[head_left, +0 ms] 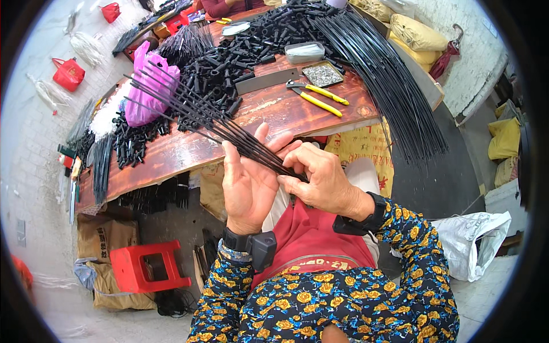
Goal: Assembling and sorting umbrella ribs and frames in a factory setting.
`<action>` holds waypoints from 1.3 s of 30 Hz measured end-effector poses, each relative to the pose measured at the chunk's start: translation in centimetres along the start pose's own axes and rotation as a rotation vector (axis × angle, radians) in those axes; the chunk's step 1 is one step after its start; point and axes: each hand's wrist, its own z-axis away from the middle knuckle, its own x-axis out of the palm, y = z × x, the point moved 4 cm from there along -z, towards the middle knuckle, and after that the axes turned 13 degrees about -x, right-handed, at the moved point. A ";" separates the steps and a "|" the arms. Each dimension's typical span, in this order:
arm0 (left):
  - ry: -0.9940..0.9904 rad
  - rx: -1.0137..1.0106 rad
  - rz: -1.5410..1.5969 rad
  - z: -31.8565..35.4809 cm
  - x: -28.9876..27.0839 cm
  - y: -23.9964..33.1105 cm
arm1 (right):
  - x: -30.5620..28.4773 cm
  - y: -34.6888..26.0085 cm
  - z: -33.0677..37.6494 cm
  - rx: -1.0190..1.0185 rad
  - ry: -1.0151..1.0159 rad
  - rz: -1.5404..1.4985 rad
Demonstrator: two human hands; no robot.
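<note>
A sheaf of thin black rods (229, 127) slants up and to the left across my hands, above my lap. Its lower ends are pinched between the thumb and fingers of my right hand (323, 174). Beneath the rods lies my left hand (251, 183), palm up with fingers spread, the rods resting across it. Beyond them on the wooden table (269, 108) are yellow-handled pliers (317, 97), a flat metal bar (267, 81) and a small tray of silvery bits (322, 74). What the rod ends hold inside my right fingers is hidden.
Black plastic parts (229, 68) heap across the table, beside a purple bag (150, 86). A large bundle of black rods (383, 80) overhangs the right edge. A red stool (146, 268) stands at lower left, a white sack (472, 243) at right. Another person (229, 7) sits across.
</note>
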 end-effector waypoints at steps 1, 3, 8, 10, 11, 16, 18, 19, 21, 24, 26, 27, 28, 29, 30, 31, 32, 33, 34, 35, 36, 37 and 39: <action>-0.010 -0.009 0.009 0.1 -0.2 -0.1 | 0.1 0.2 0.0 0.076 -0.039 -0.071; -0.019 -0.023 0.020 0.0 -0.4 -0.3 | 0.3 0.5 0.0 0.159 -0.077 -0.142; 0.023 -0.013 0.024 -0.4 -0.5 -0.7 | 0.7 1.1 0.6 0.292 -0.101 -0.223; 0.030 -0.015 0.023 -0.4 -0.7 -0.6 | 0.8 1.5 0.5 0.338 -0.147 -0.285; 0.037 -0.016 0.022 -0.3 -0.8 -0.6 | 1.0 1.7 0.5 0.384 -0.192 -0.346; 0.036 -0.021 0.026 -0.3 -1.1 -0.5 | 0.8 2.0 0.3 0.339 -0.098 -0.465; 0.020 -0.016 0.006 -0.2 -1.3 -0.5 | 0.6 1.9 0.1 0.266 -0.035 -0.461; 0.052 -0.011 -0.030 -0.3 -1.7 -0.4 | 0.4 1.8 0.0 0.266 -0.037 -0.457; 0.083 -0.003 -0.064 -0.4 -2.3 -0.3 | 0.0 1.8 0.1 0.426 -0.030 -0.592; 0.109 -0.001 -0.088 -0.3 -2.8 -0.2 | -3.8 -1.0 -2.7 0.444 0.049 -0.659; 0.124 0.007 -0.097 0.4 -3.1 0.2 | -7.6 -2.2 -4.2 0.255 0.095 -0.688; 0.122 -0.007 -0.108 0.4 -3.1 0.0 | -8.6 -3.0 -4.7 0.132 0.359 -0.685; 0.121 -0.005 -0.104 0.4 -3.2 0.0 | -10.2 -4.0 -5.4 0.123 0.414 -0.555; 0.124 0.001 -0.121 0.5 -3.2 0.1 | -10.9 -4.4 -5.9 0.163 0.416 -0.365; 0.122 0.001 -0.143 0.4 -3.2 0.1 | -11.5 -4.4 -5.7 0.224 0.365 -0.368; 0.119 0.000 -0.143 0.5 -3.0 0.2 | -11.7 -4.3 -5.4 0.285 0.313 -0.371; 0.101 -0.022 -0.096 0.7 -2.8 0.2 | -11.1 -4.3 -5.2 0.343 0.219 -0.347; 0.070 -0.059 -0.053 0.5 -2.0 0.1 | -10.9 -4.3 -4.8 0.402 0.141 -0.310; 0.065 -0.063 -0.058 0.6 -1.5 0.1 | -9.9 -3.6 -4.3 0.349 0.065 -0.312; 0.098 -0.067 -0.074 0.7 -1.0 0.0 | -8.8 -2.8 -3.3 0.422 0.057 -0.370; 0.134 -0.066 -0.090 0.8 -0.9 0.0 | -7.4 -1.8 -2.5 0.479 0.028 -0.400; 0.128 -0.071 -0.092 0.9 -0.7 0.0 | -6.1 -1.0 -1.7 0.516 0.016 -0.469; 0.154 -0.080 -0.165 1.1 -0.5 0.0 | -4.1 -0.4 -0.7 0.577 0.004 -0.461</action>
